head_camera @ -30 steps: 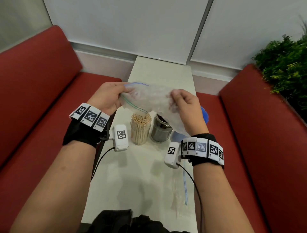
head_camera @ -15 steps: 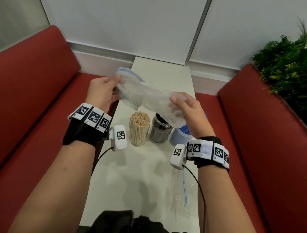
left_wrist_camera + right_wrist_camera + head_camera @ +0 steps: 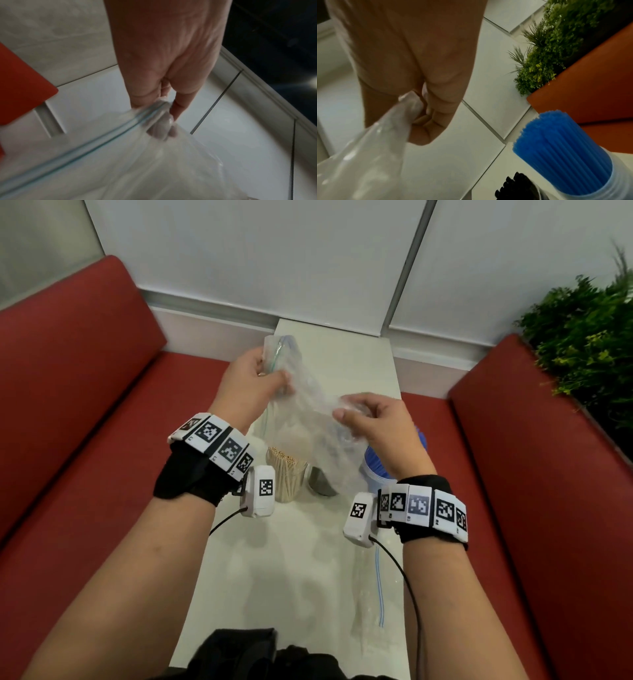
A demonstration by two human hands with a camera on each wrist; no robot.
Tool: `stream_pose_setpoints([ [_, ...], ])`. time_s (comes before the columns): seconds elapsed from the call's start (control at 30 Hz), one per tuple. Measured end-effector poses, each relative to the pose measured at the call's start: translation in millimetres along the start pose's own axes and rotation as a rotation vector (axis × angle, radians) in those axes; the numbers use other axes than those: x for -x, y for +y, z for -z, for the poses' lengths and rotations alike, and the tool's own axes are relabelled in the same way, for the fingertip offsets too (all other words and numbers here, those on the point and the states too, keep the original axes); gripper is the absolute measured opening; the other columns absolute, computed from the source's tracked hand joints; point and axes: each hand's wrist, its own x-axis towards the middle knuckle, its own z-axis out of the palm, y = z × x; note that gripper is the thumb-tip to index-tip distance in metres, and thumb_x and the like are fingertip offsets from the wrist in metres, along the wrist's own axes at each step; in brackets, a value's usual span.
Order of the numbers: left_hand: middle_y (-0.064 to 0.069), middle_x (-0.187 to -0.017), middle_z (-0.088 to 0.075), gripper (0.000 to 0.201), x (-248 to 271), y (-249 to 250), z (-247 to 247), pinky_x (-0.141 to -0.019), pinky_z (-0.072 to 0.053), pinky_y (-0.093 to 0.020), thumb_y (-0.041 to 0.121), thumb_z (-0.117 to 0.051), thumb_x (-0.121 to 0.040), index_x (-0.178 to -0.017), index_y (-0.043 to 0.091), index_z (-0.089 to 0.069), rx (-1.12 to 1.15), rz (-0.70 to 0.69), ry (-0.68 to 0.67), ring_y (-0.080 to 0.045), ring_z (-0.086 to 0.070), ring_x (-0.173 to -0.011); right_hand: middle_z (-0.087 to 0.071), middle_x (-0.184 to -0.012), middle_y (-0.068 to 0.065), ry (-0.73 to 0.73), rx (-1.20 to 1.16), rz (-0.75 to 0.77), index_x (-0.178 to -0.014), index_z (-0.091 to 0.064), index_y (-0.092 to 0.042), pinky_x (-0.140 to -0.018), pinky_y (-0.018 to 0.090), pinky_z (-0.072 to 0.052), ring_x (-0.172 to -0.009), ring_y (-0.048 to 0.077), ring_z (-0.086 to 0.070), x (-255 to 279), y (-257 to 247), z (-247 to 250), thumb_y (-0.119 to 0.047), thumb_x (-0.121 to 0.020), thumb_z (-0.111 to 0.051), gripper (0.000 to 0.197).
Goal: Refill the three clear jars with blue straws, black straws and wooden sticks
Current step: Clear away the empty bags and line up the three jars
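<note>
Both hands hold an empty clear zip bag (image 3: 308, 405) in the air above the jars. My left hand (image 3: 250, 385) pinches its zip edge (image 3: 120, 129); my right hand (image 3: 370, 419) grips the crumpled other end (image 3: 399, 121). On the white table (image 3: 291, 577) stand three clear jars: the wooden sticks jar (image 3: 286, 474) on the left, the black straws jar (image 3: 322, 482) in the middle, partly veiled by the bag, and the blue straws jar (image 3: 376, 470) on the right behind my right wrist. The blue straws (image 3: 559, 147) and black straws (image 3: 517, 185) also show in the right wrist view.
A second empty zip bag (image 3: 373, 594) lies flat on the table near its right edge. Red bench seats (image 3: 85, 440) flank the narrow table on both sides. A green plant (image 3: 589, 344) stands at the back right. Dark cloth (image 3: 257, 655) lies at the near edge.
My left hand has lifted the zip end up and away, so the bag now hangs stretched and tilted. My right hand has moved slightly down and right, still gripping the bag.
</note>
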Motion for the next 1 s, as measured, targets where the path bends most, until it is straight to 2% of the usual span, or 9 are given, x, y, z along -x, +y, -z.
stream_pose_setpoints([
  [0.13,0.010,-0.058,-0.063,0.026,-5,-2,9,-0.047,-0.043,-0.014,0.021,-0.051,-0.097,-0.076,0.022,-0.067,-0.134,-0.033,0.258,0.004,-0.056,-0.045,-0.070,-0.077,-0.002,0.113,-0.045,-0.007,-0.095,-0.073,-0.009,-0.067,0.028,-0.054,-0.068,0.012,-0.062,-2,7,15,-0.013,-0.089,-0.077,0.008],
  [0.3,0.012,-0.039,-0.052,0.035,-8,-12,14,-0.038,-0.033,-0.011,0.037,-0.051,-0.101,-0.068,0.027,-0.059,-0.213,-0.011,0.340,0.001,-0.046,-0.033,-0.074,-0.093,0.011,0.173,-0.293,0.004,-0.100,-0.067,-0.009,-0.083,0.036,-0.059,-0.089,0.026,-0.071,-2,20,21,-0.007,-0.093,-0.071,0.009],
  [0.4,0.010,-0.044,-0.054,0.033,-6,-21,16,-0.043,-0.038,-0.013,0.027,-0.051,-0.103,-0.073,0.019,-0.061,-0.025,0.061,0.301,0.000,-0.049,-0.038,-0.075,-0.090,0.008,0.167,-0.407,0.011,-0.095,-0.065,-0.012,-0.075,0.027,-0.057,-0.087,0.021,-0.073,1,28,23,0.008,-0.088,-0.068,0.022],
  [0.53,-0.010,-0.084,-0.056,0.012,-6,-21,20,-0.062,-0.047,-0.028,0.002,-0.051,-0.099,-0.104,0.003,-0.062,0.501,0.277,0.149,-0.017,-0.053,-0.065,-0.067,-0.085,0.000,0.161,-0.459,-0.059,-0.094,-0.062,-0.017,-0.069,0.023,-0.052,-0.075,0.015,-0.064,7,37,33,0.019,-0.086,-0.057,0.037],
  [0.6,-0.002,-0.073,-0.044,0.007,-5,-19,21,-0.052,-0.034,-0.026,0.013,-0.059,-0.093,-0.086,0.013,-0.061,0.556,0.403,0.041,-0.014,-0.035,-0.057,-0.065,-0.084,0.003,0.134,-0.426,-0.130,-0.103,-0.063,-0.018,-0.068,0.027,-0.049,-0.072,0.018,-0.058,10,40,35,0.011,-0.089,-0.057,0.033],
  [0.7,0.007,-0.053,-0.024,0.042,1,-17,24,-0.039,-0.020,-0.022,0.053,-0.068,-0.087,-0.058,0.023,-0.058,0.420,0.466,-0.132,-0.010,-0.018,-0.045,-0.067,-0.092,0.010,0.102,-0.299,-0.184,-0.108,-0.067,-0.016,-0.074,0.040,-0.049,-0.081,0.026,-0.058,12,42,39,-0.016,-0.086,-0.071,0.022],
  [0.83,0.000,-0.056,-0.045,0.045,3,-15,16,-0.048,-0.039,-0.023,0.040,-0.064,-0.096,-0.057,0.019,-0.073,0.430,0.383,0.057,-0.013,-0.041,-0.051,-0.058,-0.089,0.021,0.171,-0.237,-0.103,-0.091,-0.078,-0.017,-0.075,0.044,-0.045,-0.082,0.032,-0.049,16,42,43,-0.022,-0.096,-0.068,0.012],
  [0.93,-0.017,-0.101,-0.074,0.040,0,-21,13,-0.092,-0.057,-0.039,0.039,-0.062,-0.098,-0.102,0.002,-0.075,0.414,0.406,0.204,-0.029,-0.068,-0.092,-0.047,-0.074,0.019,0.212,-0.292,-0.064,-0.091,-0.078,-0.018,-0.064,0.036,-0.042,-0.067,0.029,-0.043,17,44,42,-0.026,-0.101,-0.062,0.020],
  [1.0,-0.011,-0.096,-0.077,0.050,1,-28,11,-0.082,-0.059,-0.036,0.048,-0.060,-0.097,-0.106,0.000,-0.071,0.311,0.381,0.252,-0.027,-0.072,-0.087,-0.056,-0.083,0.020,0.184,-0.274,-0.048,-0.098,-0.077,-0.019,-0.070,0.041,-0.046,-0.074,0.031,-0.051,19,43,40,-0.029,-0.098,-0.065,0.016],
])
